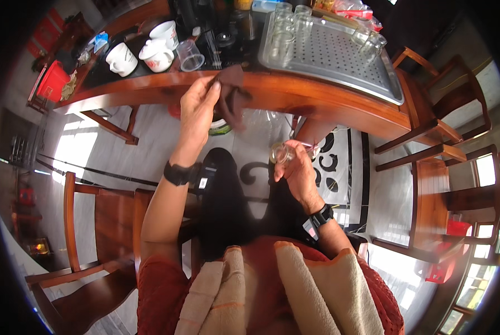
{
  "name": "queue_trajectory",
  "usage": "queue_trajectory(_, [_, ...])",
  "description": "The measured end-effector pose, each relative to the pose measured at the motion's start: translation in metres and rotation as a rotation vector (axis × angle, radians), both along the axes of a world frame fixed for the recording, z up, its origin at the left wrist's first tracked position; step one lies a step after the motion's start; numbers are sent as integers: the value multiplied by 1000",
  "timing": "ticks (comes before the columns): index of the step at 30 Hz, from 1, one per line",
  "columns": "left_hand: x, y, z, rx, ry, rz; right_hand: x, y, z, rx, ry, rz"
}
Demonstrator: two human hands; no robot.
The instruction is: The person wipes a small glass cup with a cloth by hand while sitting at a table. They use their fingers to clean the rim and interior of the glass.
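My left hand (197, 113) is raised at the table's front edge, thumb and fingers pinching a dark brown cloth (232, 98) that hangs loosely. Lower and to the right, above my lap, my right hand (298, 173) grips a small clear drinking glass (282, 153), its round end turned to the left. Cloth and glass are apart. Beyond my hands, a perforated metal tray (325, 54) lies on the table, with several clear glasses (283, 44) standing at its left end. More glasses (371, 44) sit at its far right corner.
Left of the tray on the wooden table (271, 88) are a white mug (121, 59), a lidded white cup (156, 55), another white cup (164, 33) and a clear plastic cup (190, 55). Wooden chairs (103, 226) flank me. A red bucket (51, 81) is at far left.
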State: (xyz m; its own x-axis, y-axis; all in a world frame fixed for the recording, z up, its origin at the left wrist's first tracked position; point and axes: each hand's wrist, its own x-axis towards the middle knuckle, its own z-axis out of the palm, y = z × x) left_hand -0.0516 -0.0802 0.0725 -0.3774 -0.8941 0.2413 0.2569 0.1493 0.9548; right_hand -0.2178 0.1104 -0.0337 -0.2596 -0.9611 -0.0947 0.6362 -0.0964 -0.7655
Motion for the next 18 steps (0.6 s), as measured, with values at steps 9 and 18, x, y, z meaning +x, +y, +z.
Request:
queue_trajectory(9, [38, 52, -81, 321, 108, -138, 18, -5, -2, 47, 76, 107])
queue_trajectory(18, [41, 85, -55, 148, 42, -350, 20, -9, 0, 119, 168, 114])
